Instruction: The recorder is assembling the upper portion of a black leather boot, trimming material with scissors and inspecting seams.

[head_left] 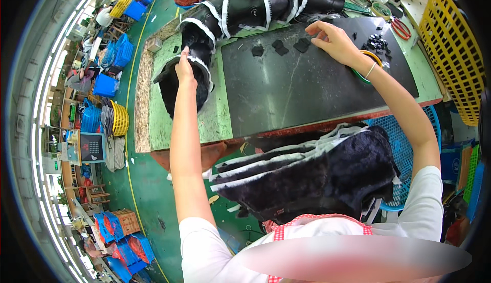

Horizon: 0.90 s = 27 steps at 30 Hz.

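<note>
My left hand [185,73] is closed on the edge of a black, fur-lined shoe upper [171,86], at the left end of the workbench. Its dark pile lining and pale trimmed edge show. My right hand [335,43] hovers over the far part of a black board, thumb and fingers apart, with nothing visible between them. Just left of its fingertips lie small flat black patches [280,47]. Beyond both hands, several glossy black uppers [245,9] with white fluffy edges stand nested in a curved row.
The black board [276,88] rests on a green workbench [220,122]. Right of my hand are small black pieces [377,45], tape rolls [372,60] and red-handled scissors [400,28]. Stacked black fur pieces [317,175] lie before me. A yellow basket [455,52] stands right, a blue one [417,139] below.
</note>
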### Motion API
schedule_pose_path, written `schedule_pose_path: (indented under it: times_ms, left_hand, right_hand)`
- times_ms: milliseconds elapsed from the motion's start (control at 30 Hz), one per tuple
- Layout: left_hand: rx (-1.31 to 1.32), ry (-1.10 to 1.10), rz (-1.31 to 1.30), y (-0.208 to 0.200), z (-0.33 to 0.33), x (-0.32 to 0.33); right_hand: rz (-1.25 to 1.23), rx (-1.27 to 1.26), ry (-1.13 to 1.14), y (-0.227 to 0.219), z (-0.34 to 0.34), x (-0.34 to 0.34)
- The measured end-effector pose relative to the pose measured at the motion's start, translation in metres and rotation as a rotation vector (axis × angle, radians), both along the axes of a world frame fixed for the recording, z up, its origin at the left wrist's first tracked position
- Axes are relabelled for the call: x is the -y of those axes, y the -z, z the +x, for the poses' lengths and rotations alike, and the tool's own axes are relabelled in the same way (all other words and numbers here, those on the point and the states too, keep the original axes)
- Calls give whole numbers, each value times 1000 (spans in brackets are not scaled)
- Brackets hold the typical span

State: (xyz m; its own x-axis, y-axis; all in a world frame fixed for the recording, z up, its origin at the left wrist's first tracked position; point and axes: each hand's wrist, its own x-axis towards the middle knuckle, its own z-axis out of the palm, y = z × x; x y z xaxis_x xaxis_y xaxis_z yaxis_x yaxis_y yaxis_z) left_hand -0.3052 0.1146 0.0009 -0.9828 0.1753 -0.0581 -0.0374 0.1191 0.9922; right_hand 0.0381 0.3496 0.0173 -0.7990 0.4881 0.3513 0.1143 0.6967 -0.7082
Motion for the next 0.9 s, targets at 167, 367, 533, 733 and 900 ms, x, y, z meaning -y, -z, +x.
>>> schedule_pose_path:
  times_ms: [167, 367, 533, 733, 900]
  left_hand:
    - [-201, -55, 209, -17, -44, -27]
    - [156, 311, 244, -9, -101, -41]
    - [223, 518, 274, 5, -71, -38]
    - [-195, -17, 60, -8, -2, 44]
    - [14, 1170, -332, -61, 172, 89]
  right_hand:
    - [104, 118, 70, -5, 44, -23]
    - [579, 518, 393, -6, 90, 8]
    - [597, 570, 395, 17, 113, 0]
    - [465, 418, 294, 17, 87, 22]
    - [570, 273, 283, 0, 78, 13]
